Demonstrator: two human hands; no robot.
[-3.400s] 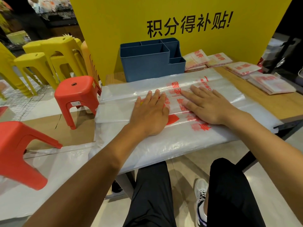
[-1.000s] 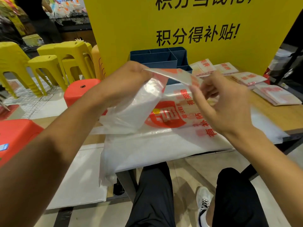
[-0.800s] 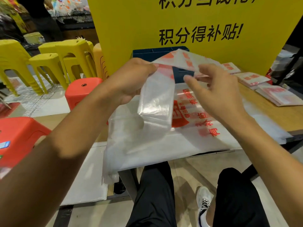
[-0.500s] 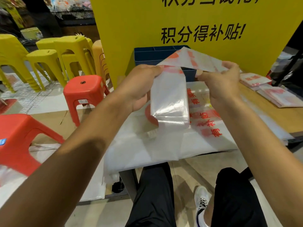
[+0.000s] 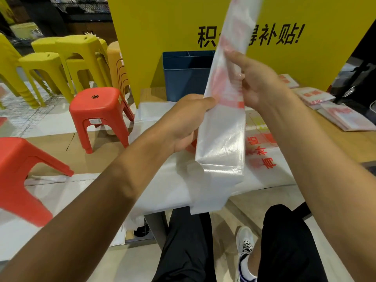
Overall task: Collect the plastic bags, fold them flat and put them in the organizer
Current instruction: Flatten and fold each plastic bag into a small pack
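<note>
Behind wooden table (image 5: 345,143): yellow sign (image 5: 162,27), stools; left grip (image 5: 189,119), right grip (image 5: 254,84) pinch folded bag (image 5: 221,129).

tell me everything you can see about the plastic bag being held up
The plastic bag is thin, translucent white film with blurred red print on its upper part. It is folded into a long narrow strip and held nearly upright, leaning slightly right, its top running out of the frame in front of the yellow sign. The left hand grips its left edge at mid-height; the right hand pinches it higher, from the right. Its lower end hangs over the stack of flat bags on the table.
</note>
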